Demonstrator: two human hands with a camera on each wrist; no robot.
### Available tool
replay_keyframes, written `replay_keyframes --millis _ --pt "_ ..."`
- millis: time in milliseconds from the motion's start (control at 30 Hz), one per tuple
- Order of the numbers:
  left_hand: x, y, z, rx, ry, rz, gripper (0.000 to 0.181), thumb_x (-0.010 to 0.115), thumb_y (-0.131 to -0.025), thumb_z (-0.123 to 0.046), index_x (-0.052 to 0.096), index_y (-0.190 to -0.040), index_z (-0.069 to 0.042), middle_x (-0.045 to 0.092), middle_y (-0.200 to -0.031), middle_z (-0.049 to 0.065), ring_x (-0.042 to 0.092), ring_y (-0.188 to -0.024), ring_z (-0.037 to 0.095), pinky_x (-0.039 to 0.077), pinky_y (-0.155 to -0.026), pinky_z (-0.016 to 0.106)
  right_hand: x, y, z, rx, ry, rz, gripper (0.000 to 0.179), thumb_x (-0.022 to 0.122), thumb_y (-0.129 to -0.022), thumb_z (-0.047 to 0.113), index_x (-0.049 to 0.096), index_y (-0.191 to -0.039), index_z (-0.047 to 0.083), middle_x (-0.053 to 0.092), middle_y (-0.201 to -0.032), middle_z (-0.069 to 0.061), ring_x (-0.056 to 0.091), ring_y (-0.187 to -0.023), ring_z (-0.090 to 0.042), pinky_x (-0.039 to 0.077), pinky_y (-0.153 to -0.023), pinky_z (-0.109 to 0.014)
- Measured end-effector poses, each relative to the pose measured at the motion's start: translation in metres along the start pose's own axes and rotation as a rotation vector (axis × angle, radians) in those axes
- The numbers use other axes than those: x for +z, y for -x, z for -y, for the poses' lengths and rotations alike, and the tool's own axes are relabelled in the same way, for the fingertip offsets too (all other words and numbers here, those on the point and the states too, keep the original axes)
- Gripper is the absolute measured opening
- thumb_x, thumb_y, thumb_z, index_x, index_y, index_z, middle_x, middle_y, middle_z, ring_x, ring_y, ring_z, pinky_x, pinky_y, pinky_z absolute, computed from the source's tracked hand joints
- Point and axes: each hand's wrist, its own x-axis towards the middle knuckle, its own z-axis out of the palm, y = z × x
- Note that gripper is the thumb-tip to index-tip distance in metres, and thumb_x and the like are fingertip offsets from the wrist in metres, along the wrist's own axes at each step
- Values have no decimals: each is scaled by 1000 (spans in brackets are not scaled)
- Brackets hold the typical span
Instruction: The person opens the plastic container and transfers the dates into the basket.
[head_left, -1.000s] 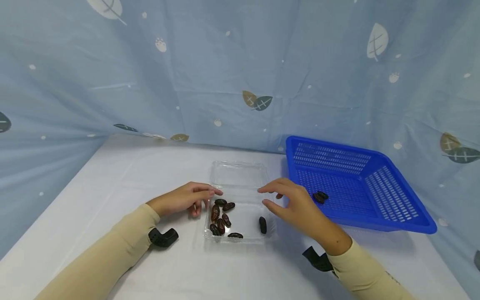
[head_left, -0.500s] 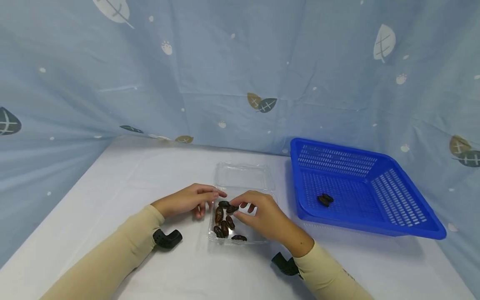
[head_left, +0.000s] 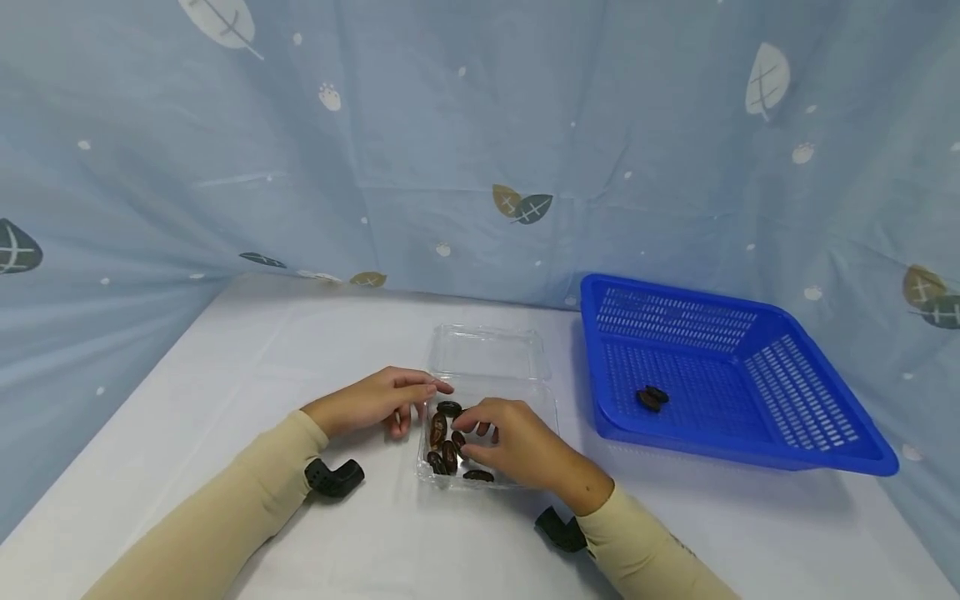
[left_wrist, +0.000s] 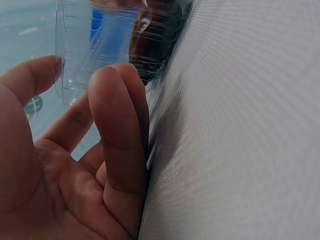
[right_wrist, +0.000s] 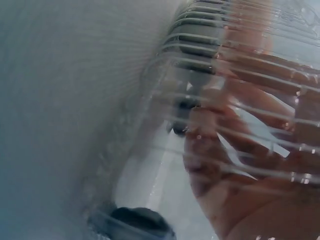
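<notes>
A clear plastic clamshell box [head_left: 525, 393] lies unfolded on the table, with several dark brown dates [head_left: 438, 429] mostly along its left side. My left hand [head_left: 378, 404] is beside the box, its fingers loosely bent. In the left wrist view, a fingertip touches the clear wall [left_wrist: 75, 45], with a date [left_wrist: 157, 35] behind it. My right hand [head_left: 513, 442] reaches inside, thumb and forefinger around a date [head_left: 459, 442]. The right wrist view is blurred through ridged plastic; fingertips meet a dark date [right_wrist: 181, 117], but a firm pinch is unclear.
A blue slotted basket [head_left: 750, 454] stands to the right with a small cluster of dates [head_left: 650, 398] in it. The box's transparent lid [head_left: 487, 354] lies folded back. Patterned blue cloth [head_left: 420, 142] hangs behind the white tabletop [head_left: 322, 333].
My right hand has moved left from the box's right side in among the dates, then slightly towards me. The lone date on the right is now hidden. My left hand stays in place.
</notes>
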Motion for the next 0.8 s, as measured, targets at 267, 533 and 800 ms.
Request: replay_keyframes --millis 267,533,800 --pt "0 0 -3 -9 -4 -6 41 49 -105 -43 60 -138 -21 58 -96 9 57 -57 14 54 -55 27 1 -2 -3 20 81 50 26 76 -88 10 74 -114 7 73 -101 -1 65 -87 -12 54 -75 -23" --pt "-1 0 -2 -8 -5 -8 42 49 -105 -44 61 -138 -20 59 -96 8 57 -57 14 54 -55 27 1 -1 -2 63 108 61 28 78 -87 15 74 -114 11 72 -98 2 63 -84 -8 53 -74 -21" --pt "1 0 -2 -9 -4 -7 42 48 -105 -43 60 -138 -20 59 -96 9 57 -57 14 54 -55 27 2 0 -4 51 124 53 25 75 -87 9 74 -113 10 72 -94 2 63 -82 -7 54 -74 -22"
